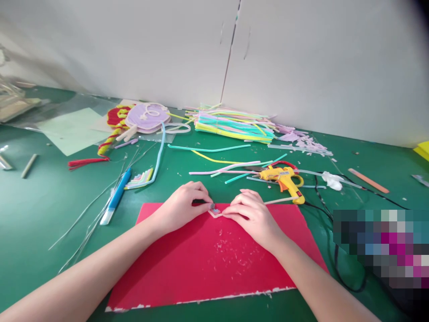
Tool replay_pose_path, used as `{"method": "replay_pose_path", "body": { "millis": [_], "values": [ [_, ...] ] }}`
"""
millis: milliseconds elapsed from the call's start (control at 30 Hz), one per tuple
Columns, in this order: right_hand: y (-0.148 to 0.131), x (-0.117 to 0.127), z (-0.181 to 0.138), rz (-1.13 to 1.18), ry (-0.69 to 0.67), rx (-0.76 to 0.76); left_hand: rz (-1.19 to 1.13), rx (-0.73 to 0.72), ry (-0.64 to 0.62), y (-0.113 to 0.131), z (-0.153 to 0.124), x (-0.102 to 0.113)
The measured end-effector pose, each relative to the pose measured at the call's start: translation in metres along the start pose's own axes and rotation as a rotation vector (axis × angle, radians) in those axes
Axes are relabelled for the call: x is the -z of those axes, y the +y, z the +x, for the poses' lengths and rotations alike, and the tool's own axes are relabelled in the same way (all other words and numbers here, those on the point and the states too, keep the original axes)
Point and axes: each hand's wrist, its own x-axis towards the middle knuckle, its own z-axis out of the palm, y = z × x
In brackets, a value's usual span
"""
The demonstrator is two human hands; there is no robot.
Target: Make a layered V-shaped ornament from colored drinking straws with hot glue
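Observation:
A red mat (208, 264) lies on the green table (40, 201) in front of me. At its far edge sits a small pink and blue craft piece (215, 210). My left hand (182, 205) is closed in a pinch on a small dark blade whose tip touches the piece. My right hand (251, 213) presses down on the piece's right side with its fingers together. Both forearms reach in from the bottom edge.
A yellow hot glue gun (284, 179) with a black cord lies just beyond my right hand. A blue utility knife (115, 197) lies to the left. Colourful strips (231, 123), a lilac fan-shaped craft (147, 117) and clear sheets (73, 129) sit further back by the wall.

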Motion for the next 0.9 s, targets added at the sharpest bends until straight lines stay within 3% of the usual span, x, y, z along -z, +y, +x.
{"method": "replay_pose_path", "body": {
  "millis": [600,733,900],
  "values": [
    [0.001,-0.001,0.0,-0.004,0.009,-0.003,0.092,-0.082,-0.002,0.007,-0.003,0.01],
    [0.0,0.0,0.0,0.009,0.007,-0.016,0.312,-0.143,0.033,0.034,-0.024,0.006],
    [-0.001,0.0,0.0,0.011,-0.015,-0.031,0.533,-0.221,0.051,0.059,-0.063,-0.024]
  ]
}}
